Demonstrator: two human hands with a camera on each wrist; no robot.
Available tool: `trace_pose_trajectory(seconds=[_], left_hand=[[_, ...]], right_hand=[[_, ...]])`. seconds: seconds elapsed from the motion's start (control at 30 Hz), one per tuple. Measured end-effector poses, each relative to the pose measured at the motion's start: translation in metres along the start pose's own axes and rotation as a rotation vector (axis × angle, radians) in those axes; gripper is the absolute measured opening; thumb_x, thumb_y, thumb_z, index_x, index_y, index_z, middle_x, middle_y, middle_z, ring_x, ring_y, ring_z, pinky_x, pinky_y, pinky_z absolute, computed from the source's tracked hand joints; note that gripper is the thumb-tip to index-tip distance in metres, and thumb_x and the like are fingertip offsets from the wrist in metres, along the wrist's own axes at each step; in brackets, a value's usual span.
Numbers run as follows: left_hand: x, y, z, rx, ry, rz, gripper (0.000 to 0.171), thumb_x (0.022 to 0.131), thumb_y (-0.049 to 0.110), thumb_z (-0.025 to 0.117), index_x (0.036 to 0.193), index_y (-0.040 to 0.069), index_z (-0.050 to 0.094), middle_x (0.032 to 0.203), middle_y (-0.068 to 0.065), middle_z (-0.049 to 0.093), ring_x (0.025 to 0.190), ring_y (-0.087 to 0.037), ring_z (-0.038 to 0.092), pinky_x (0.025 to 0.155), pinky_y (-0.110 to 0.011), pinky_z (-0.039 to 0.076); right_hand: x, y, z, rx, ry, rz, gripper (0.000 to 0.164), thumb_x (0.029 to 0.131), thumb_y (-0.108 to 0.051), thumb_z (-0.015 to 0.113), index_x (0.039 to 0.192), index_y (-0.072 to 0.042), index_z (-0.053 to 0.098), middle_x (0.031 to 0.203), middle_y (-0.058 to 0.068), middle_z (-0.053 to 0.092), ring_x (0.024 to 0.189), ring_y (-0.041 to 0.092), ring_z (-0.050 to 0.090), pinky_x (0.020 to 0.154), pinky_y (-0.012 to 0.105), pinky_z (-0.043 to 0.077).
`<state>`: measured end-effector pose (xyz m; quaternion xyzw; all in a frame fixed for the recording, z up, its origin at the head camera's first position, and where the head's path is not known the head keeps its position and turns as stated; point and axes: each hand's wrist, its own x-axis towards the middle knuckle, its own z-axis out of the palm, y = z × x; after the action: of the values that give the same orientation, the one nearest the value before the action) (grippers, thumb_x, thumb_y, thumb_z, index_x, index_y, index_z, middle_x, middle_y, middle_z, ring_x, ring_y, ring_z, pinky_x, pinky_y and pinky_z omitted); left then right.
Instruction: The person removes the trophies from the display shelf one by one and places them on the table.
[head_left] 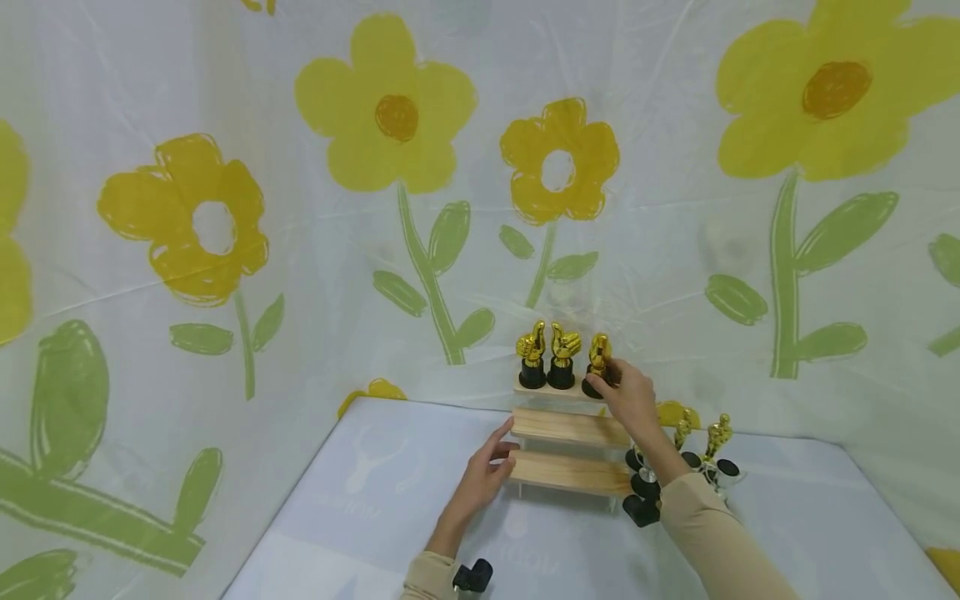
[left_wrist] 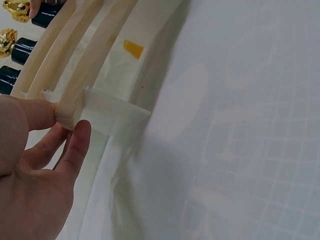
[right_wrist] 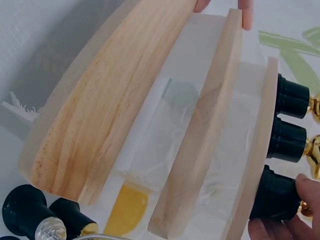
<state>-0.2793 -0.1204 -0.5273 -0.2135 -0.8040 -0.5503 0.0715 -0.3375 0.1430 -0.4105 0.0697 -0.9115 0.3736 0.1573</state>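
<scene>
My right hand (head_left: 633, 400) holds a gold thumbs-up trophy (head_left: 597, 350) with a black base, at the right of the top tier of a three-tier wooden display stand (head_left: 572, 472). In the right wrist view its black base (right_wrist: 275, 197) meets the top plank, with fingertips (right_wrist: 309, 190) around its upper part. Two more thumbs-up trophies, one at the left (head_left: 532, 358) and one beside it (head_left: 562, 358), stand on that tier. My left hand (head_left: 483, 475) grips the stand's left end; in the left wrist view thumb and fingers (left_wrist: 77, 147) lie about a plank end (left_wrist: 72, 107).
Right of the stand, partly behind my right forearm, are gold figure trophies (head_left: 717, 437) and silver cups on black bases (head_left: 647, 471). A flower-printed cloth (head_left: 420, 250) hangs behind the white-covered table (head_left: 315, 517). The lower two tiers show bare wood.
</scene>
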Motion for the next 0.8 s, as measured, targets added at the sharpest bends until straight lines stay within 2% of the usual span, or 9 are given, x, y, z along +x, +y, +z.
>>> trace_pose_trajectory(seconds=[0.1,0.33,0.53,0.8], left_hand=[[0.003,-0.014,0.003,0.0,0.009,0.0,0.063,0.096,0.003,0.056,0.153,0.018,0.034,0.122,-0.02,0.065,0.111,-0.035,0.064,0.087,-0.034,0.056],[0.001,-0.011,0.003,0.0,0.022,0.001,0.062,0.096,0.005,0.057,0.153,0.016,0.035,0.121,-0.021,0.066,0.11,-0.037,0.064,0.087,-0.041,0.057],[0.001,-0.011,0.003,0.019,0.015,-0.007,0.062,0.097,0.005,0.056,0.153,0.018,0.034,0.122,-0.021,0.065,0.111,-0.036,0.064,0.088,-0.039,0.057],[0.002,-0.007,0.004,0.019,0.006,-0.072,0.065,0.097,0.004,0.055,0.154,0.024,0.032,0.124,-0.018,0.065,0.114,-0.031,0.063,0.091,-0.037,0.056]], right_hand=[[-0.003,-0.001,-0.003,0.007,0.001,-0.006,0.059,0.095,-0.032,0.064,0.137,0.007,0.049,0.126,0.029,0.062,0.112,0.042,0.063,0.09,0.051,0.054],[-0.017,0.001,-0.005,0.051,0.01,-0.049,0.055,0.093,-0.029,0.067,0.133,0.007,0.054,0.122,0.028,0.065,0.109,0.041,0.065,0.088,0.048,0.056],[-0.031,0.002,-0.006,0.11,0.047,-0.079,0.044,0.091,-0.024,0.07,0.124,0.004,0.061,0.119,0.026,0.067,0.109,0.04,0.066,0.087,0.046,0.057],[-0.053,0.007,-0.013,0.041,0.073,-0.073,0.038,0.089,-0.029,0.073,0.115,-0.002,0.068,0.114,0.023,0.071,0.107,0.039,0.067,0.088,0.054,0.053]])
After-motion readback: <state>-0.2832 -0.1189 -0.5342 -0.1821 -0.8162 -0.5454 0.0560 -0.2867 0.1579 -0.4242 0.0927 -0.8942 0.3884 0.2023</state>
